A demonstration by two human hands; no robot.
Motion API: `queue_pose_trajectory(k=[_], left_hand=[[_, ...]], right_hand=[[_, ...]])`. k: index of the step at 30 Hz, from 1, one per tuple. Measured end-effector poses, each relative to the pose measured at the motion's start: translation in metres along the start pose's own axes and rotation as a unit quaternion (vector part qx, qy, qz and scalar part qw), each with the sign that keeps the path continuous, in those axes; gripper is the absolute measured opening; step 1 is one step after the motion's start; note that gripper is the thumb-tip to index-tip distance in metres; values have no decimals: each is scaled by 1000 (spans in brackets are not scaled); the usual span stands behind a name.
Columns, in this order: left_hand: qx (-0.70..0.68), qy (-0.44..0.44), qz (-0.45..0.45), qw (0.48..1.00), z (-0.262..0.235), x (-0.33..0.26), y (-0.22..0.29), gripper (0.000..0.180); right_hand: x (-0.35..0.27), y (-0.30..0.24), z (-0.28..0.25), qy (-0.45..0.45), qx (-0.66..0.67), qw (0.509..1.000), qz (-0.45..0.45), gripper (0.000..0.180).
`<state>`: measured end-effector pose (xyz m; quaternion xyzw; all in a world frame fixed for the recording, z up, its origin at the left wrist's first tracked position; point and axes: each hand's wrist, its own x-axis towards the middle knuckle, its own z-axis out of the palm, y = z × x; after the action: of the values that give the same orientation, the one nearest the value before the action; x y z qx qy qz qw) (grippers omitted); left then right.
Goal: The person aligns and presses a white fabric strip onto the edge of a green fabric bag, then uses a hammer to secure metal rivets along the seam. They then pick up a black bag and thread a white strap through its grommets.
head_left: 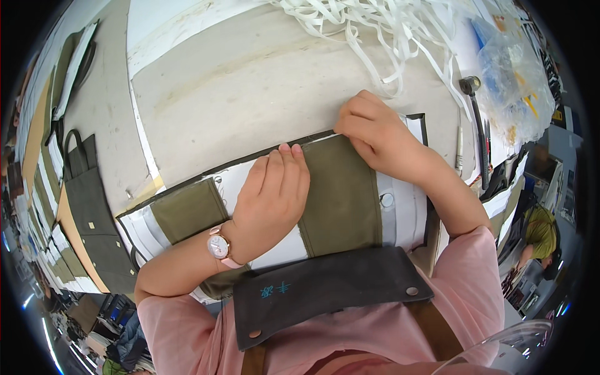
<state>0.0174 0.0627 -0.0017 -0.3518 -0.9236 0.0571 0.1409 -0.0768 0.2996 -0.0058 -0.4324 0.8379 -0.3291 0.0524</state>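
A wide flat panel (340,203) of olive and white sections with dark edging lies on the table in front of me, its near side against my dark apron (331,281). My left hand (272,197) rests on its middle, fingers stretched out side by side, tips at the far dark edge. To the right along that same edge, my right hand (384,140) is closed, with curled fingers pinching the panel's border. Its fingertips are partly hidden, so any small thing between them cannot be made out. A round metal snap (387,200) shows on the panel's right part.
Tangled white ribbon strips (400,44) lie at the far side. A hammer-like tool (472,94), a slim white pen-like tool (460,150) and a clear plastic bag (515,81) are at the right. On the left lies a dark bag piece with handles (94,206). Another person (539,234) is farther right.
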Motion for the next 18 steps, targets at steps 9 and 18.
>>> queue_pose_trajectory(k=[9,18], left_hand=[[-63,17,-29,997,4,12,-5,44],[-205,38,-68,976,9,20,7,53]], right_hand=[[-10,-9,-8,-5,-205,970,-134,33],[-13,-3,-2,6,-122,987,-106,25]])
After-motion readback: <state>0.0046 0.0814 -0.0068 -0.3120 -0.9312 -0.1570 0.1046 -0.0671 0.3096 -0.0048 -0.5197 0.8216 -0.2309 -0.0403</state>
